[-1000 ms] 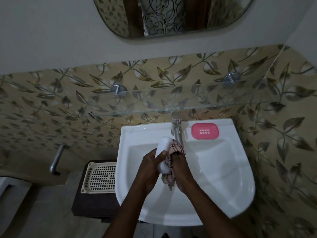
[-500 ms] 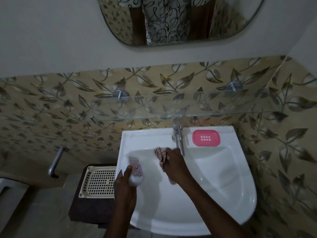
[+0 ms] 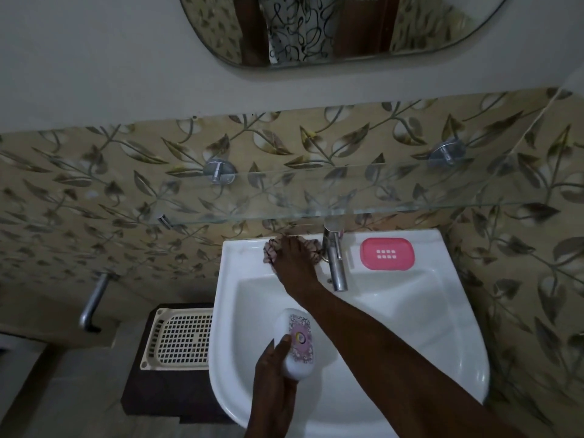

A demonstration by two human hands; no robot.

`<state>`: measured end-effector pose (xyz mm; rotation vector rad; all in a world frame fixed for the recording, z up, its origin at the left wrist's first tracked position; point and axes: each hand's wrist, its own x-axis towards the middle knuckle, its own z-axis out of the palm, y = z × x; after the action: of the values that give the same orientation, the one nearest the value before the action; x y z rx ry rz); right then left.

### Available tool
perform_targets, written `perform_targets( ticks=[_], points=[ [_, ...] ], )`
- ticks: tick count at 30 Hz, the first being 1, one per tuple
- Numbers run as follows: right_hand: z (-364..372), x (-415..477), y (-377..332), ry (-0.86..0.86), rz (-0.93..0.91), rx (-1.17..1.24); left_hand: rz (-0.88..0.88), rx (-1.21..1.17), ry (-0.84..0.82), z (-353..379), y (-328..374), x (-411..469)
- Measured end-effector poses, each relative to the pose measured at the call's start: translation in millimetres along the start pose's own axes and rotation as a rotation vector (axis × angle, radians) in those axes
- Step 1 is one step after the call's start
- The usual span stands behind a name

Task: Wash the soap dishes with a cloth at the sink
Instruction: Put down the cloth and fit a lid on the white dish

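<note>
My left hand [image 3: 274,377] grips a white soap dish [image 3: 295,341] with a pink patterned face, held over the left side of the white sink [image 3: 442,327]. My right hand [image 3: 295,263] lies on a checked cloth [image 3: 271,249] bunched on the sink's back ledge, left of the chrome tap [image 3: 335,260]. I cannot tell whether its fingers grip the cloth or only press it. A pink soap dish [image 3: 387,253] with a slotted middle lies flat on the ledge to the right of the tap.
A glass shelf [image 3: 347,197] juts out above the tap on two chrome brackets. A cream plastic basket [image 3: 180,338] rests on a dark stand left of the sink. A chrome pipe [image 3: 93,298] sticks out of the tiled wall. A mirror [image 3: 331,30] hangs above.
My hands have come apart. The right hand carried the cloth from the basin up to the back ledge. The left hand brought the white soap dish down and toward me.
</note>
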<state>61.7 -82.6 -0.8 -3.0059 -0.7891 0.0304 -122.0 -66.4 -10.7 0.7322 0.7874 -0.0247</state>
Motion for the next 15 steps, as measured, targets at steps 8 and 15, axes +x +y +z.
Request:
perform_targets(
  ticks=[8,15],
  points=[
    [20.1,-21.6,-2.7,-0.039,-0.024,0.026,-0.03,-0.014,-0.02,-2.1,1.9,6.3],
    [-10.4,-54.7,23.9,0.216,-0.065,0.456,-0.093,-0.053,0.003,-6.1,-0.1,16.0]
  ],
)
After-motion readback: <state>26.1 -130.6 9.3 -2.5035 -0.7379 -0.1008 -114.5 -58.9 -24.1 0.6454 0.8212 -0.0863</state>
